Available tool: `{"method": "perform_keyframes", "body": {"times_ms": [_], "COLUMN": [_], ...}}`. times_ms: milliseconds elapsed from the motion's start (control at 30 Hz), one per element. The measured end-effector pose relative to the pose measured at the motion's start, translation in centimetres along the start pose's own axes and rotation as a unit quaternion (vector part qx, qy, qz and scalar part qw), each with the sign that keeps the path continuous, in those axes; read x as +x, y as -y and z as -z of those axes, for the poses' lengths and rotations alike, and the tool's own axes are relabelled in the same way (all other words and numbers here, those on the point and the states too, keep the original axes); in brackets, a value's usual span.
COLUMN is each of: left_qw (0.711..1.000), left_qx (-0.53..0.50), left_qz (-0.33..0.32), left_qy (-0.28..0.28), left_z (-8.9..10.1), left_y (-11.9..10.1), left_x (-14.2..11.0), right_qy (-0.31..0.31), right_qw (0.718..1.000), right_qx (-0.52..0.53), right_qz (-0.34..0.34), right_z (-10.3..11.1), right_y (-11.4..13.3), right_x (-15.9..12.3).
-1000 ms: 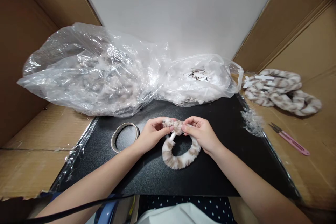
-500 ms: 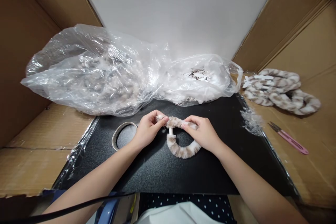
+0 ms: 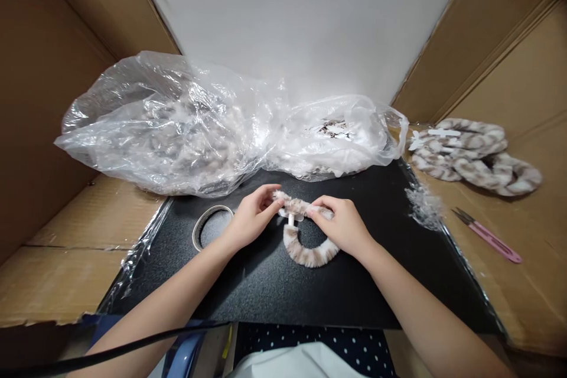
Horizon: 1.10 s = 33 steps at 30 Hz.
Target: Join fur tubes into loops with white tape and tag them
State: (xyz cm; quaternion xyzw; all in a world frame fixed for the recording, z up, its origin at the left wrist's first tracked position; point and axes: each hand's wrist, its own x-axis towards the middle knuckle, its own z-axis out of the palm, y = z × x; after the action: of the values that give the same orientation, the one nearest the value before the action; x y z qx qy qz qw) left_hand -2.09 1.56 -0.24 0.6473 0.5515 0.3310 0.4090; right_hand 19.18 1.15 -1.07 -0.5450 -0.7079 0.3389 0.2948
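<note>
A brown-and-white furry band (image 3: 311,255) curves over the black work surface, its lower part hanging as a loop toward me. Between its upper stretch and the loop, a short white piece (image 3: 291,220) shows bare of fur. My left hand (image 3: 254,217) pinches the left end of the upper stretch between thumb and fingers. At the other end, my right hand (image 3: 341,223) grips the band with thumb and forefinger. A flat whitish bit, too small to make out, lies under the fur by the left thumb. Beside my left wrist rests a roll of tape (image 3: 198,230).
Clear plastic bags (image 3: 177,136) of furry pieces and white parts lie along the back. On the cardboard at right are several furry rings (image 3: 500,174) and pink-handled snips (image 3: 494,241). Thread scraps (image 3: 424,207) sit at the right edge. Cardboard walls (image 3: 500,53) stand on both sides.
My left hand has shifted slightly along the band's left end, and more of the whitish bit shows beneath the fur. The right hand keeps its grip. The view has shifted a little.
</note>
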Motion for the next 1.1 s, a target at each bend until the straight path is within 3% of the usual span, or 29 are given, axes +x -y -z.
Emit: {"method": "perform_keyframes", "body": {"times_ms": [67, 133, 200, 267, 333, 400, 500, 567, 733, 833, 933, 1100], "left_qw": [0.987, 0.945, 0.908, 0.891, 0.896, 0.92, 0.954, 0.957, 0.924, 0.9, 0.881, 0.86], "left_qx": [0.154, 0.319, 0.418, 0.451, 0.438, 0.382, 0.273, 0.242, 0.257, 0.28, 0.307, 0.315], "left_qz": [-0.032, -0.052, -0.026, -0.022, -0.042, -0.066, -0.089, -0.131, -0.272, -0.324, -0.345, -0.391], "left_qy": [-0.031, -0.04, -0.002, 0.037, 0.054, 0.058, 0.082, 0.088, 0.083, 0.088, 0.099, 0.09], "left_z": [1.8, 4.1, 6.2, 7.6, 7.9, 7.3, 5.5, 4.2, 1.1, 0.2, 1.0, 3.7], "left_y": [-0.8, -1.0, -0.3, 0.9, 1.8, 1.8, 0.6, -0.6, -2.6, -3.2, -3.1, -2.3], "left_x": [-1.4, -3.3, -5.3, -6.9, -7.8, -7.9, -6.9, -5.8, -2.9, -1.3, -0.1, 1.1], "right_qy": [-0.027, -0.064, -0.099, -0.123, -0.132, -0.118, -0.067, -0.042, -0.068, -0.061, 0.005, 0.102], "right_qw": [0.999, 0.995, 0.991, 0.988, 0.984, 0.982, 0.978, 0.973, 0.971, 0.974, 0.969, 0.924], "right_qx": [-0.042, -0.064, -0.054, -0.025, 0.005, 0.033, 0.083, 0.116, 0.174, 0.198, 0.244, 0.367], "right_qz": [0.019, 0.044, 0.066, 0.088, 0.116, 0.145, 0.181, 0.195, 0.147, 0.094, 0.049, 0.018], "right_z": [0.1, 0.1, 0.2, 0.2, 0.1, -0.2, -0.8, -1.1, -1.0, -0.2, 1.0, 1.9], "right_y": [-0.3, -0.6, -0.8, -0.7, -0.2, 0.5, 1.8, 2.4, 2.6, 2.3, 2.3, 2.6], "right_x": [0.1, 0.2, 0.3, 0.3, 0.1, -0.2, -0.9, -1.1, -1.0, -0.7, -0.6, -0.9]}}
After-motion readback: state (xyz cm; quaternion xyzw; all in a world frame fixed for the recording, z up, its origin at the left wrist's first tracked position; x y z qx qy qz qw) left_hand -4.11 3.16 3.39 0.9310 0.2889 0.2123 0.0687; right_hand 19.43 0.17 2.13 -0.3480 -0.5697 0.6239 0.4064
